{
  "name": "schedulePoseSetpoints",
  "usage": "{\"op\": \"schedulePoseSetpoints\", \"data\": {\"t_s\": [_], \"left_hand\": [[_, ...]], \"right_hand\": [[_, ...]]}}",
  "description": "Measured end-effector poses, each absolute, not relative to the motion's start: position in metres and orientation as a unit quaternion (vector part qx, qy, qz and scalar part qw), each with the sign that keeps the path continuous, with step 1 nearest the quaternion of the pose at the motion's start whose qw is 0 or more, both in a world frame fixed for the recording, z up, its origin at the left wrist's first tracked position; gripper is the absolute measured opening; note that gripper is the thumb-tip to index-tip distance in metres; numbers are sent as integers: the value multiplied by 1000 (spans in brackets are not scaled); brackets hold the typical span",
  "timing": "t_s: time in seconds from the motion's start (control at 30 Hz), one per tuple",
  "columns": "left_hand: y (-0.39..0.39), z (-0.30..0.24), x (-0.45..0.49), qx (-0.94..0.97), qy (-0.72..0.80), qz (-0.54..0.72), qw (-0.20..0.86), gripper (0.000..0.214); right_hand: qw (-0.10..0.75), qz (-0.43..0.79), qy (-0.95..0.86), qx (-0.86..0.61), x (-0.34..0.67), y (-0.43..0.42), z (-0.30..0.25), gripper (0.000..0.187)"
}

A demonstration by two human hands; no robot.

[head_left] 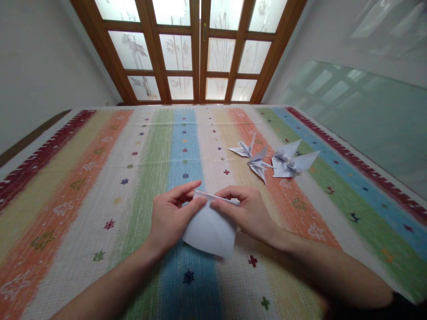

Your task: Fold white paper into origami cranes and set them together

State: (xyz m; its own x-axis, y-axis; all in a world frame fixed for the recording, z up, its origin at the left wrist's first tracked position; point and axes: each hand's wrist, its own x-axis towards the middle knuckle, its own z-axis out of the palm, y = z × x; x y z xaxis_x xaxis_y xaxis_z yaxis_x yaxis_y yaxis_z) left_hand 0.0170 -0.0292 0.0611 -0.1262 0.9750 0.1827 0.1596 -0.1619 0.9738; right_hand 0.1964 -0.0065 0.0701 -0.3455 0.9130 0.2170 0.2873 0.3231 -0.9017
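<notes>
A piece of white paper (211, 229) is held up over the table between my two hands, with a narrow folded edge along its top. My left hand (173, 213) pinches the top left corner, its thumb on the near face and the index finger stretched out above. Close beside it, my right hand (248, 211) grips the top edge with the thumb in front and fingers curled behind. The paper's lower part hangs loose and bows slightly. The fingertips behind the sheet are hidden.
Several folded paper cranes lie to the right beyond my hands: a larger crane (292, 161) and smaller cranes (258, 163) beside it. A striped tablecloth (140, 231) covers the table. Wooden doors with frosted panes (180, 53) stand behind, and a glass panel (363, 115) leans along the right wall.
</notes>
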Motion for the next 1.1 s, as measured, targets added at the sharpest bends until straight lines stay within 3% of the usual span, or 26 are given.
{"op": "schedulePoseSetpoints", "data": {"t_s": [0.17,0.5,0.8,0.9,1.1], "left_hand": [[-26,60,18,526,511,528,428,8],[-23,55,15,517,513,513,454,15],[-23,45,16,563,584,511,284,34],[-20,39,13,566,605,495,262,36],[-7,28,10,574,625,461,259,40]], "right_hand": [[386,408,-706,-432,197,-1,69,14],[386,407,-703,-437,198,4,67,20],[308,404,-760,-406,195,6,57,29],[291,419,-753,-415,194,10,50,24],[253,390,-773,-432,190,21,34,35]]}}
